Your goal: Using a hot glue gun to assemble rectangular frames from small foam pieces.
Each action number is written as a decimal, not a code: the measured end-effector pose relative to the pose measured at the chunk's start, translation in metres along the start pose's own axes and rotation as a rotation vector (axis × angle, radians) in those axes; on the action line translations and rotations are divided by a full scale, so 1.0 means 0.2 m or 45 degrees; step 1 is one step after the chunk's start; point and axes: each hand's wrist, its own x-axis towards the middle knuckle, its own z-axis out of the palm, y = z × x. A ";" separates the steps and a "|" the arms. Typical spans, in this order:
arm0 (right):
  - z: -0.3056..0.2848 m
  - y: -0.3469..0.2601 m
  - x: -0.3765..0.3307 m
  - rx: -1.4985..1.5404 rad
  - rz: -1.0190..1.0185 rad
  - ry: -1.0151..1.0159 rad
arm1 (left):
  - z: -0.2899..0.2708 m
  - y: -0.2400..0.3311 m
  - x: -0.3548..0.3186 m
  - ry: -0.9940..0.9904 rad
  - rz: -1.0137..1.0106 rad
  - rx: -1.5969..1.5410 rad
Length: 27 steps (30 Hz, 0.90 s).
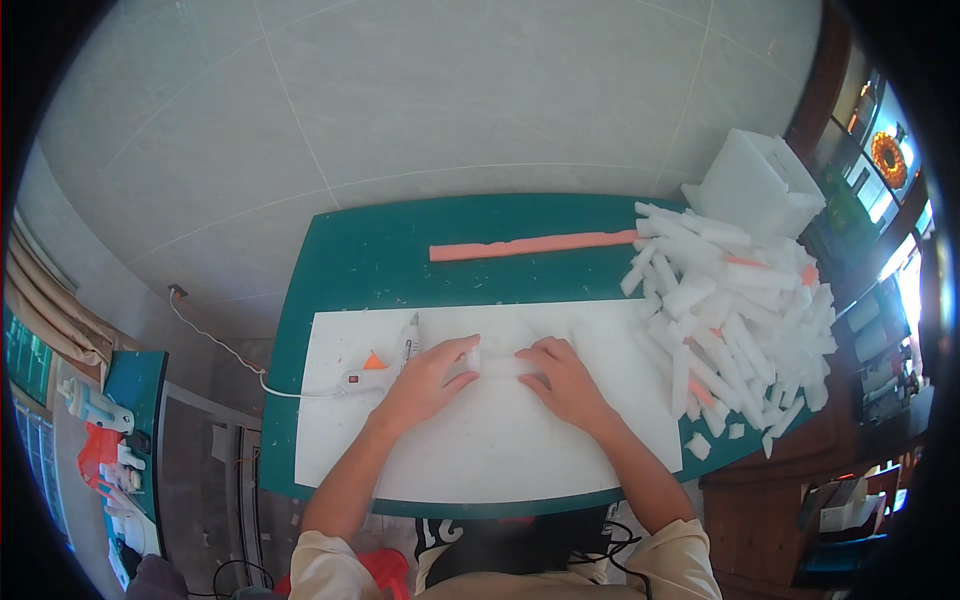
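Over the white board on the green table, my left hand is closed, thumb and fingers pinching one end of a white foam piece. My right hand has its fingers and thumb closed at the other end of that piece. White foam against white board makes its outline hard to see, and I cannot tell whether it is one piece or two touching. Just left of my left hand lies a white glue gun with an orange trigger; my hand partly covers it.
A big heap of white foam strips, some pink, covers the table's right side. Behind it stands a white foam block. One long pink foam strip lies along the back. A white cord runs from the wall to the glue gun.
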 end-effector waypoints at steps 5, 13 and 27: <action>0.01 0.01 0.00 0.000 -0.004 0.013 | 0.00 0.01 0.00 0.011 0.035 -0.024; 0.00 0.01 0.00 0.003 -0.010 0.020 | 0.00 0.01 0.01 0.001 0.034 -0.010; -0.01 0.00 0.00 0.089 0.031 0.051 | -0.03 0.07 0.02 -0.062 0.052 0.032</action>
